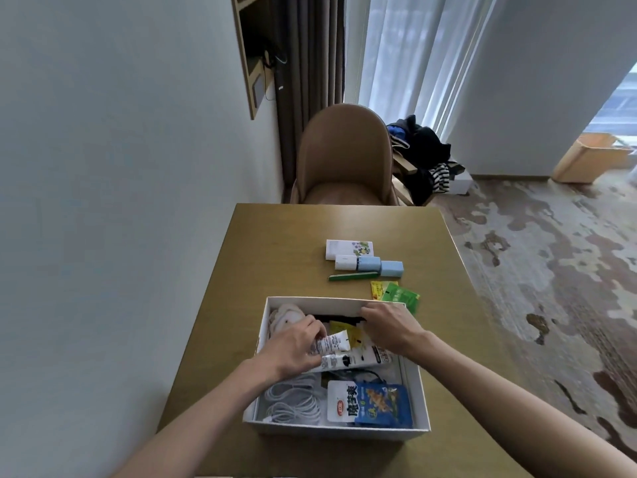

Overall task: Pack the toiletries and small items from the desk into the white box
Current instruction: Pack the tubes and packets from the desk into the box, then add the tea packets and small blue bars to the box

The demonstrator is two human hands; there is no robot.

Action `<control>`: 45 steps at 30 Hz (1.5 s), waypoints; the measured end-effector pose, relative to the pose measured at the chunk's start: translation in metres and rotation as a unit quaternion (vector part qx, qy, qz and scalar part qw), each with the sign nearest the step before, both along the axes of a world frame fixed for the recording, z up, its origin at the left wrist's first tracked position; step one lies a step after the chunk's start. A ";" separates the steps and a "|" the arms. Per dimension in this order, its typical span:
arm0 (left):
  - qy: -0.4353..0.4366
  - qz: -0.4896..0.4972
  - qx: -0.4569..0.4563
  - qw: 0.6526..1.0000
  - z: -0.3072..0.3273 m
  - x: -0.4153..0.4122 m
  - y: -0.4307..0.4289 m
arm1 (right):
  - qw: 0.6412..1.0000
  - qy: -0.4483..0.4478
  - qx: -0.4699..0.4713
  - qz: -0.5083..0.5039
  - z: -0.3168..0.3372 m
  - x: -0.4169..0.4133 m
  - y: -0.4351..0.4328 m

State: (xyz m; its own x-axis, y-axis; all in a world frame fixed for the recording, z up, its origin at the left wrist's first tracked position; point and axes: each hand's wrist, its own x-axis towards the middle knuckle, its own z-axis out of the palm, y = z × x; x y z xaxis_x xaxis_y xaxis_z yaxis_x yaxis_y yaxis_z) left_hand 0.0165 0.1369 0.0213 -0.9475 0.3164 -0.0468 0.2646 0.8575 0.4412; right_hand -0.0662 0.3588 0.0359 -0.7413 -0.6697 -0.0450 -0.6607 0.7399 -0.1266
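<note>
Cable: coiled, white, in the box's near-left corner.
Left hand: inside the box, fingers pinching a small white tube.
Box: white, open, on the desk.
Right hand: reaching in by the far wall, fingers bent down; grip cannot be told.
Sachets: yellow and green, on the desk just beyond the box.

matt wood desk, white cardboard box, glossy snack packet
</note>
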 end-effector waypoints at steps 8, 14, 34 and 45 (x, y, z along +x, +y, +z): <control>-0.050 -0.066 -0.026 0.996 0.004 -0.004 0.057 | 0.992 0.029 -0.125 -0.024 0.016 0.004 0.056; -0.067 -0.107 -0.028 0.992 -0.006 -0.010 0.088 | 0.984 0.021 -0.159 -0.083 0.010 -0.001 0.085; -0.095 0.045 -0.051 0.993 -0.005 -0.176 0.089 | 0.928 -0.205 -0.047 -0.307 -0.064 -0.117 0.084; -0.113 -0.031 -0.119 0.986 -0.079 -0.234 0.116 | 0.930 -0.158 -0.048 -0.327 -0.105 -0.116 0.088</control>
State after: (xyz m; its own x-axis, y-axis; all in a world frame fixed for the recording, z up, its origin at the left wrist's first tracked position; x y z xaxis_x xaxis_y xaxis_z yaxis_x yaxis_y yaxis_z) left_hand -0.2170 0.2531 -0.0580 -0.8831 0.3284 -0.3353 0.2382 0.9292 0.2828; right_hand -0.1821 0.4472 -0.0690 -0.9515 -0.0924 -0.2936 0.0083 0.9458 -0.3246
